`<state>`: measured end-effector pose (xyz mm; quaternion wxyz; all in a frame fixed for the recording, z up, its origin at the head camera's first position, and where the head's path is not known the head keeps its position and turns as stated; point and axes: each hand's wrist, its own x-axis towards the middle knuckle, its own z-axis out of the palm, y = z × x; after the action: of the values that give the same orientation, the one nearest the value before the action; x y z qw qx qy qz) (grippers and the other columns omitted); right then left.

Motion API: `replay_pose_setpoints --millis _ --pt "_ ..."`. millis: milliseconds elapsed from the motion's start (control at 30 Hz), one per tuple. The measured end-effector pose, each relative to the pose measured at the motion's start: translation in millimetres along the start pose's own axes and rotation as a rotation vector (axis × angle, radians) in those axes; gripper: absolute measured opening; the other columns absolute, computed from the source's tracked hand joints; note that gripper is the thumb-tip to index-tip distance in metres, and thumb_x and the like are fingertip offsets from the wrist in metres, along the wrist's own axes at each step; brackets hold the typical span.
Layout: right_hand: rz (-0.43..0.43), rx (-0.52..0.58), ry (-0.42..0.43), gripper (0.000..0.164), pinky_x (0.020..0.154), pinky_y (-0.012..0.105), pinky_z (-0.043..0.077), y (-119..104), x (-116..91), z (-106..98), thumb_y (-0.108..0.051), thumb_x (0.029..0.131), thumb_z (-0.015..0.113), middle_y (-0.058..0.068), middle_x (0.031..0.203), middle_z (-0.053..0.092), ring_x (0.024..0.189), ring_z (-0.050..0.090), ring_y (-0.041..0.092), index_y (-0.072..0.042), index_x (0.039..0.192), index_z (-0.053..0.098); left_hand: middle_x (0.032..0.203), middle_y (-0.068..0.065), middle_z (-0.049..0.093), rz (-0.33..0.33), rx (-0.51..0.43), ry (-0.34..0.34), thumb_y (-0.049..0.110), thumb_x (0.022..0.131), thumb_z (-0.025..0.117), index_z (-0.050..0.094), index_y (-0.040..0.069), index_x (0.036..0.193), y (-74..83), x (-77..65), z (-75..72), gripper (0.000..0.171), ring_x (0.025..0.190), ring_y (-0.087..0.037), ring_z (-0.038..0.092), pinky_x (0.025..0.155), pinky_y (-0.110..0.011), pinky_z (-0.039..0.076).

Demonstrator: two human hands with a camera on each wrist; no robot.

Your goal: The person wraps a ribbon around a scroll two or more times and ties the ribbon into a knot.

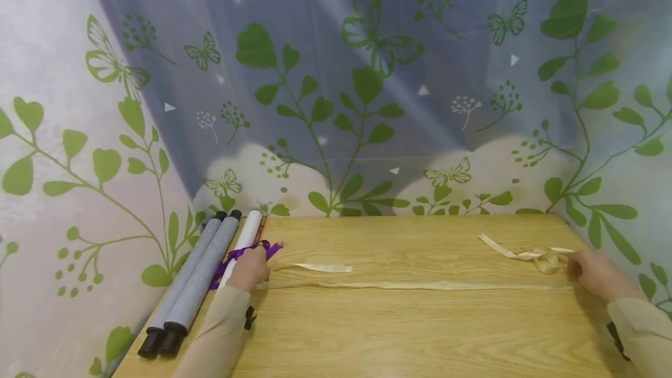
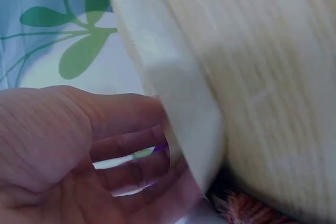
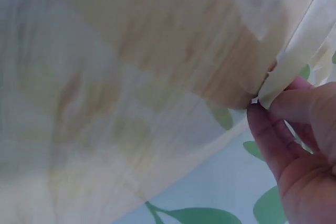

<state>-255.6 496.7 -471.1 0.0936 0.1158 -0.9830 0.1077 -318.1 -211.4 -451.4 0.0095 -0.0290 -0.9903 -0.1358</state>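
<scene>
A long cream ribbon [image 1: 420, 286] runs nearly straight across the wooden table between two bare hands. The left hand [image 1: 251, 267] pinches it at the left, and a short tail of ribbon [image 1: 328, 268] lies just beyond that grip. In the left wrist view, the flat ribbon [image 2: 184, 93] passes between thumb and fingers. At the far right, the right hand [image 1: 601, 273] holds the other part. Thumb and fingertips pinch the ribbon [image 3: 299, 56] in the right wrist view. A loose, curled length of ribbon [image 1: 546, 260] lies beside this hand.
Under and beside the left hand are a purple ribbon [image 1: 275, 248] and a white roll [image 1: 253, 226]. Two grey rolls [image 1: 196, 284] with black ends lie along the left edge of the table [image 1: 420, 331]. A patterned sheet [image 1: 315, 104] hangs behind.
</scene>
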Motion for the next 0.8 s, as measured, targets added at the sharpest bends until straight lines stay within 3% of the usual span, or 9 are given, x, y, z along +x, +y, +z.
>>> replay_pose_setpoints --millis 67,133,233,333,400,467,567,700,800 --pt "0.016 0.003 -0.007 0.027 0.06 0.039 0.046 -1 0 -1 0.017 0.062 0.053 0.004 0.07 0.06 0.067 0.054 0.022 -0.008 0.069 0.061 0.082 -0.015 0.066 -0.008 0.012 0.011 0.005 0.081 0.068 0.063 0.0 0.09 6.1 -0.8 -1.4 0.012 0.074 -0.032 0.064 0.061 -0.048 0.051" --pt "0.031 0.009 -0.017 0.021 0.063 0.044 0.049 -4 2 -3 0.013 0.068 0.057 0.009 0.075 0.064 0.07 0.059 0.027 -0.006 0.074 0.064 0.08 -0.011 0.066 0.027 0.016 0.022 0.01 0.084 0.07 0.063 0.005 0.083 14.3 -0.6 -1.9 0.009 0.071 -0.029 0.063 0.059 -0.045 0.05" --pt "0.063 0.018 -0.019 0.013 0.068 0.052 0.051 -13 8 -5 0.003 0.08 0.058 0.019 0.087 0.069 0.08 0.064 0.039 0.0 0.087 0.068 0.086 -0.009 0.069 0.212 -0.032 0.009 0.015 0.084 0.075 0.069 0.007 0.089 29.1 0.8 -0.5 0.011 0.077 -0.027 0.064 0.066 -0.044 0.052" --pt "0.081 0.023 0.005 0.02 0.072 0.055 0.05 -27 17 -6 -0.007 0.088 0.057 0.026 0.098 0.068 0.088 0.064 0.046 0.005 0.1 0.068 0.113 -0.015 0.066 0.391 -0.101 -0.102 0.026 0.081 0.08 0.066 0.005 0.117 43.3 0.2 4.1 0.044 0.101 -0.031 0.063 0.087 -0.046 0.052" --pt "0.075 0.033 0.035 0.024 0.07 0.054 0.05 -40 25 -6 -0.008 0.09 0.055 0.028 0.102 0.068 0.088 0.064 0.045 0.007 0.105 0.067 0.132 -0.018 0.056 0.438 -0.139 -0.196 0.032 0.078 0.083 0.057 0.006 0.133 50.6 -1.4 8.1 0.067 0.117 -0.035 0.057 0.098 -0.049 0.047" --pt "0.05 0.053 0.06 0.023 0.067 0.05 0.051 -55 32 -4 -0.009 0.091 0.058 0.027 0.102 0.068 0.084 0.065 0.041 0.006 0.106 0.067 0.138 -0.019 0.049 0.442 -0.141 -0.258 0.034 0.075 0.085 0.05 0.005 0.14 55.8 -3.1 12.1 0.079 0.122 -0.035 0.054 0.103 -0.049 0.044" --pt "-0.015 0.102 0.057 0.02 0.063 0.044 0.052 -78 42 1 -0.008 0.092 0.061 0.022 0.097 0.069 0.077 0.065 0.03 0.004 0.106 0.068 0.129 -0.019 0.052 0.422 -0.123 -0.281 0.029 0.076 0.084 0.055 0.0 0.133 60.3 -4.5 15.7 0.07 0.114 -0.032 0.056 0.1 -0.046 0.046" --pt "-0.094 0.214 -0.058 0.019 0.062 0.032 0.051 -106 48 11 -0.014 0.093 0.065 0.009 0.092 0.069 0.072 0.061 0.014 0.0 0.105 0.068 0.109 -0.015 0.063 0.376 -0.069 -0.23 0.026 0.077 0.084 0.065 -0.003 0.11 60.9 -4.9 16.4 0.047 0.099 -0.028 0.061 0.091 -0.043 0.05" --pt "-0.159 0.305 -0.182 0.028 0.062 0.025 0.049 -124 49 19 -0.026 0.09 0.07 0.003 0.093 0.067 0.074 0.059 0.005 -0.004 0.107 0.068 0.095 -0.009 0.066 0.318 -0.021 -0.202 0.03 0.076 0.084 0.065 0.001 0.095 58.1 -5.2 16.6 0.04 0.088 -0.023 0.062 0.081 -0.04 0.052"
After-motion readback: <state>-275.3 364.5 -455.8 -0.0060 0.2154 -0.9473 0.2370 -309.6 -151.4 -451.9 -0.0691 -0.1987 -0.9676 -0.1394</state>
